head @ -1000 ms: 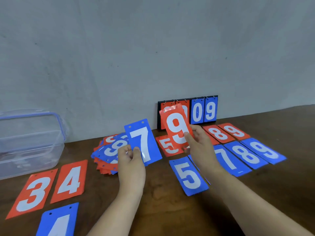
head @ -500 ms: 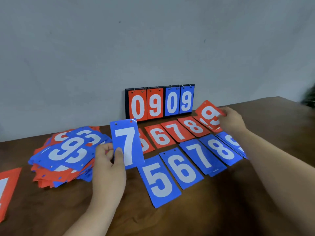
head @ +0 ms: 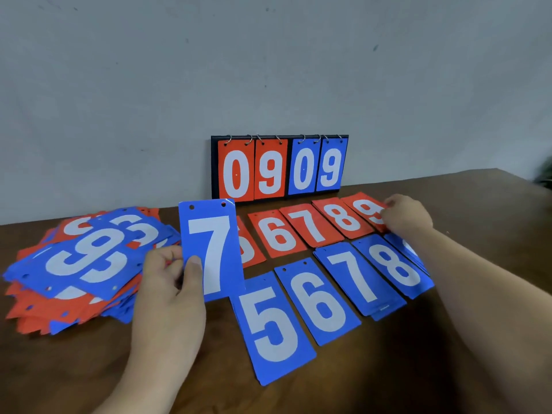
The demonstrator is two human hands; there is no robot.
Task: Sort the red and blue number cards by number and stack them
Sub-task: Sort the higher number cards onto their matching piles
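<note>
Cards in this set appear to us thin, light and glossy, stiff enough to stand unsupported when held by one edge. The left hand (head: pixel 170 282) pinches the blue 7 card (head: pixel 212 252) at its lower left edge, thumb on the face and fingers curled behind, and holds it upright above the table (head: pixel 388 369). The right hand (head: pixel 407 216) sits at the far edge of the red 9 card (head: pixel 366 210), fingers curled. We cannot tell whether it grips that card or only touches it.

Sorted piles lie in two rows in front of the scoreboard stand (head: pixel 279 168). The blue 7 pile (head: pixel 355 276) lies between the blue 6 pile (head: pixel 318 300) and the blue 8 pile (head: pixel 394 267), and we judge it the proper destination for the held card. The unsorted heap (head: pixel 83 264) lies to the left, red and blue mixed and splayed.

We expect the slick faces to slide on one another, so a card set down carelessly may skew its pile. An edge pinch, thumb over and fingers under, seems the sound hold. Cards lying flat will likely need a corner lifted first, or a slide off the pile.
</note>
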